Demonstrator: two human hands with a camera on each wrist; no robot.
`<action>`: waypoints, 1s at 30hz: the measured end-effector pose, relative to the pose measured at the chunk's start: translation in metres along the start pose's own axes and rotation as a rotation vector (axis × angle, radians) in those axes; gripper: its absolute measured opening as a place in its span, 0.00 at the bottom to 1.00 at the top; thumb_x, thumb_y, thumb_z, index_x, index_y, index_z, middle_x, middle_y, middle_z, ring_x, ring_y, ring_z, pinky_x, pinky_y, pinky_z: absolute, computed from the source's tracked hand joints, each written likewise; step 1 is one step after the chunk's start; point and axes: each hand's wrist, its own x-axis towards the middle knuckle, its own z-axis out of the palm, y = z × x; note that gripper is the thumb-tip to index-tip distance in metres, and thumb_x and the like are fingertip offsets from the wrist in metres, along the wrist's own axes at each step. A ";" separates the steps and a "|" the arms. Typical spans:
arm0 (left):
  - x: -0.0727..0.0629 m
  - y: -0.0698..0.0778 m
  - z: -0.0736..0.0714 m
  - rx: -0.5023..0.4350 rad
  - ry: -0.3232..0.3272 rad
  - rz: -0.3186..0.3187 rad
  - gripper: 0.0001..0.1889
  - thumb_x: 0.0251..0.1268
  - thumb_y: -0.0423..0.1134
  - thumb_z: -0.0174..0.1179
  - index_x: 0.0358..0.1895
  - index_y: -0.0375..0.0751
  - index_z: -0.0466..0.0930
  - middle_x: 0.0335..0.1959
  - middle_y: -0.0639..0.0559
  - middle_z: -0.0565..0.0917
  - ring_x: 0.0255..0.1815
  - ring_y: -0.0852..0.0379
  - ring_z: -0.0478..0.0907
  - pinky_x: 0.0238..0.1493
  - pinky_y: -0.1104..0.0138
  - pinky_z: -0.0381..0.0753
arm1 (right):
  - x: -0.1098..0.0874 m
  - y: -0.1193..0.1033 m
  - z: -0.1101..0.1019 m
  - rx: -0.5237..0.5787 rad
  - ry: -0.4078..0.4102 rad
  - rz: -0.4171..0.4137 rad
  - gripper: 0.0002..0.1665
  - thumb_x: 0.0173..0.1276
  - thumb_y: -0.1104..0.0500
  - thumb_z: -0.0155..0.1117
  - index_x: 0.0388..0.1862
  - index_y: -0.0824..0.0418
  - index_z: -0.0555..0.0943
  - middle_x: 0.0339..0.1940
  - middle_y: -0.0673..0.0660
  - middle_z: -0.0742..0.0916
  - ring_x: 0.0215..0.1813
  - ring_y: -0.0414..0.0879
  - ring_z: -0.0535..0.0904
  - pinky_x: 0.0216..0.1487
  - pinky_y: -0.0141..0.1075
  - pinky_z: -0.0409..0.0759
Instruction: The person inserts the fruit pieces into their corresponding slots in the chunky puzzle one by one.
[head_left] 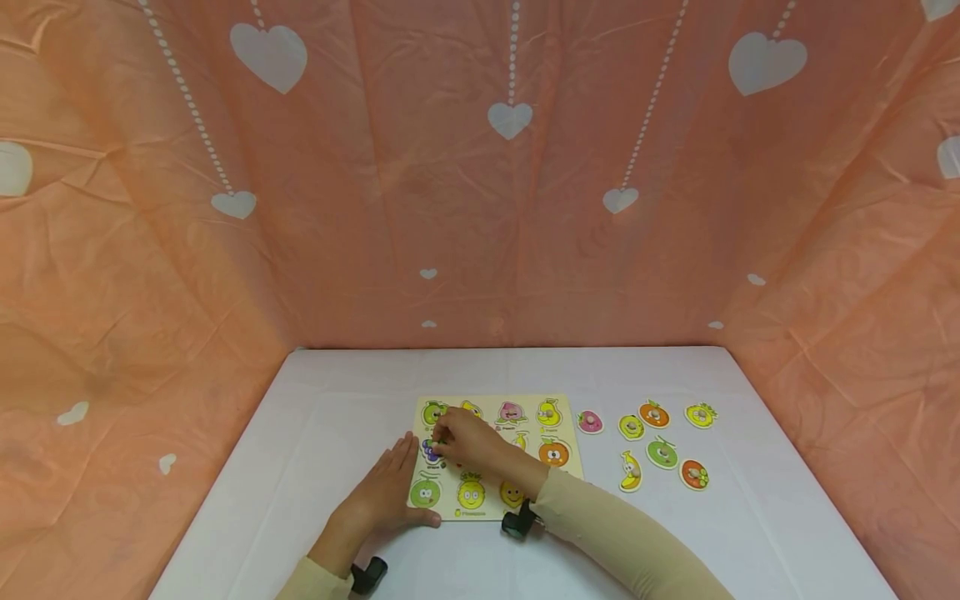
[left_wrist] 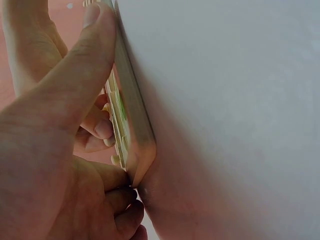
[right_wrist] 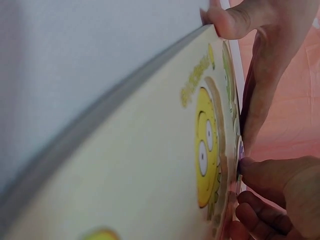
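Note:
A wooden fruit puzzle board [head_left: 491,517] lies flat on the table. My left hand [head_left: 384,490] steadies its near left corner, fingers stretched along the left edge and thumb [left_wrist: 95,55] on the near edge. Over the board's left part, my right hand [head_left: 472,442] pinches the purple grape puzzle piece [head_left: 430,452] at the grape spot; in the right wrist view the thumb [right_wrist: 267,177] touches the purple piece [right_wrist: 241,150]. Whether it sits fully in its recess I cannot tell. The apple piece [head_left: 432,412] is just behind. My right forearm hides part of the board's middle.
Right of the board lie several loose knobbed pieces, among them a strawberry [head_left: 590,422], a banana [head_left: 631,472], an orange [head_left: 654,414] and a pineapple [head_left: 701,416]. A white cloth [head_left: 337,383] covers the table. Peach-coloured curtains [head_left: 480,208] with hearts surround it.

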 end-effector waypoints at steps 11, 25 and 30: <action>0.001 -0.001 0.002 0.008 -0.002 -0.005 0.72 0.48 0.66 0.82 0.84 0.22 0.50 0.86 0.28 0.53 0.88 0.34 0.51 0.87 0.45 0.54 | -0.002 0.001 0.000 0.003 0.001 0.002 0.06 0.75 0.54 0.75 0.42 0.56 0.88 0.36 0.44 0.80 0.39 0.36 0.73 0.45 0.28 0.76; 0.001 0.000 0.001 0.010 0.004 0.005 0.71 0.48 0.65 0.82 0.83 0.20 0.51 0.86 0.27 0.53 0.87 0.33 0.52 0.87 0.44 0.55 | -0.002 0.001 -0.002 0.027 -0.013 0.032 0.05 0.75 0.56 0.74 0.41 0.57 0.88 0.37 0.44 0.80 0.40 0.36 0.73 0.46 0.28 0.76; 0.001 0.000 0.001 0.007 0.001 0.003 0.72 0.48 0.65 0.82 0.83 0.20 0.50 0.86 0.27 0.53 0.87 0.33 0.52 0.87 0.44 0.54 | -0.003 0.001 -0.002 0.011 -0.027 0.022 0.05 0.76 0.57 0.74 0.44 0.58 0.89 0.38 0.45 0.80 0.42 0.37 0.73 0.48 0.28 0.77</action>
